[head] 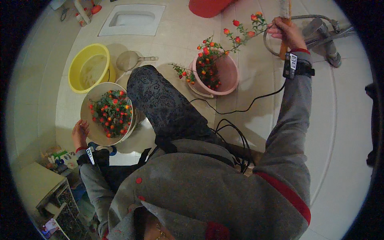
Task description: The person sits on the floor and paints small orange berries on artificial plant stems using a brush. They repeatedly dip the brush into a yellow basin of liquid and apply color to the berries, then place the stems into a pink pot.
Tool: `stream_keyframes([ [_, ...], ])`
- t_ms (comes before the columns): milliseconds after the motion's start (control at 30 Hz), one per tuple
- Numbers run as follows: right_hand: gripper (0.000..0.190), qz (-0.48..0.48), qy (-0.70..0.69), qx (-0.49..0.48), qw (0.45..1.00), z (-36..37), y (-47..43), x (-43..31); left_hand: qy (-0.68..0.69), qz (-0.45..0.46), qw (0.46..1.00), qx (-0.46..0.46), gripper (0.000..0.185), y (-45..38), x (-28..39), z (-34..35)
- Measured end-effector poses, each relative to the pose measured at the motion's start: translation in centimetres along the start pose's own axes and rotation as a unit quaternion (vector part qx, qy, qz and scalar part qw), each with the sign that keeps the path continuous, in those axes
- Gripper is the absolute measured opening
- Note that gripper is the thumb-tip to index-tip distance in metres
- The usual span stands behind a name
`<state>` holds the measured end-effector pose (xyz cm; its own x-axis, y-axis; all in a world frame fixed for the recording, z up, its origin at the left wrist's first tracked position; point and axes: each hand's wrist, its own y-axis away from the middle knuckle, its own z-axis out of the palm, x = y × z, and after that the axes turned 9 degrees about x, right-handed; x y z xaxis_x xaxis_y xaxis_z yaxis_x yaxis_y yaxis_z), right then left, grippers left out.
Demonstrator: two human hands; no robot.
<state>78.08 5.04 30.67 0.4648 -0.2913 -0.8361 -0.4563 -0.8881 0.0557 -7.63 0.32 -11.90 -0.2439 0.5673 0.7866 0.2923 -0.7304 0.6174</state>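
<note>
My right hand is stretched out at the upper right, fingers closed on the stem end of a branch with red-orange fruits or buds. The branch slants down to a pink bucket, which holds more such sprigs. Behind this hand lies an orange-handled brush-like tool; whether the hand touches it is unclear. At the lower left my left hand has curled fingers at the rim of a white bucket. Fruiting sprigs fill that bucket; the hand's grip is unclear.
A yellow basin with water and a dipper stand beyond the white bucket. A squat toilet is behind. Black cable runs from my right wrist. A faucet with hose lies right; a cabinet stands lower left.
</note>
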Motion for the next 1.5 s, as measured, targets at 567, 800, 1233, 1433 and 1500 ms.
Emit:
stream_keyframes([
  [567, 0.024, -0.166, 0.402, 0.310, 0.846, 5.8, -14.7, 8.2, -0.017, 0.033, 0.998, -0.043, 0.049, 3.2, 1.4, 1.1],
  [800, 0.033, 0.065, 0.185, 0.072, 0.978, 10.1, -15.3, 12.1, -0.012, 0.005, 0.999, -0.044, 0.049, 3.9, 1.2, 1.6],
  [1233, 0.040, -0.166, 0.109, -0.167, 0.966, 32.9, -3.3, -10.5, -0.031, 0.010, 0.999, 0.003, 0.036, 2.9, 2.4, 5.1],
  [1433, 0.030, -0.119, -0.020, -0.279, 0.953, 50.4, 11.1, -15.1, -0.089, 0.048, 0.995, 0.020, 0.033, 2.5, 0.5, 5.4],
  [1500, 0.026, -0.126, 0.018, -0.323, 0.938, 54.5, 12.9, -15.8, -0.170, 0.060, 0.983, 0.029, 0.032, 1.7, -0.2, 6.2],
])
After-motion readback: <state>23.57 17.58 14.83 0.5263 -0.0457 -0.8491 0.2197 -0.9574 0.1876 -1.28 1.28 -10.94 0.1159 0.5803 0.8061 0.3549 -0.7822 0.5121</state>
